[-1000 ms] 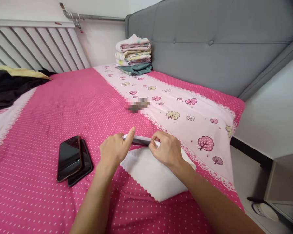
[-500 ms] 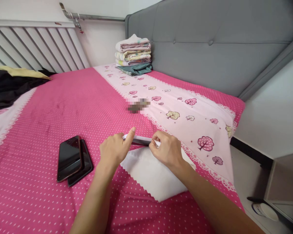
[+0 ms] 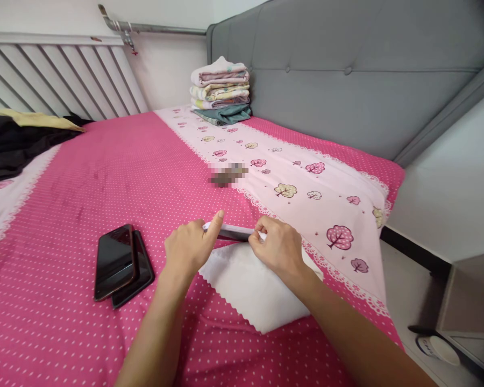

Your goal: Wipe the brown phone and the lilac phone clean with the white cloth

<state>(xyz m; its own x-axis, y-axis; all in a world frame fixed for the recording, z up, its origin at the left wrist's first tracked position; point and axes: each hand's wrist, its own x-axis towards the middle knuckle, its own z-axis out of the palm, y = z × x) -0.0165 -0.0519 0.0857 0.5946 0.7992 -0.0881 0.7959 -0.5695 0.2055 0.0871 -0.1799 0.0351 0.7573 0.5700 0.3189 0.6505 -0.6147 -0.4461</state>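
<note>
A thin, flat phone (image 3: 236, 230) with a pale lilac edge spans the gap between my hands, tilted so that mostly its edge shows. My left hand (image 3: 189, 244) grips its left end, thumb raised along the near side. At the other end, my right hand (image 3: 277, 244) is closed, fingers curled at the edge; a small white bit shows by the fingertips, and whether it is cloth or the phone's corner I cannot tell. Below my hands lies a white cloth (image 3: 250, 285) with a zigzag edge, partly covered by my right wrist.
Two dark phones (image 3: 115, 263) lie overlapped to the left on the pink dotted bedsheet (image 3: 145, 177). A blurred-out small item (image 3: 228, 175) rests farther ahead. Folded fabrics (image 3: 221, 88) are stacked against the grey headboard (image 3: 347, 70). Dark clothing (image 3: 20, 142) lies far left.
My right hand has shifted slightly to the right along the phone, baring a little more of its edge. The left hand and the cloth look unmoved.
</note>
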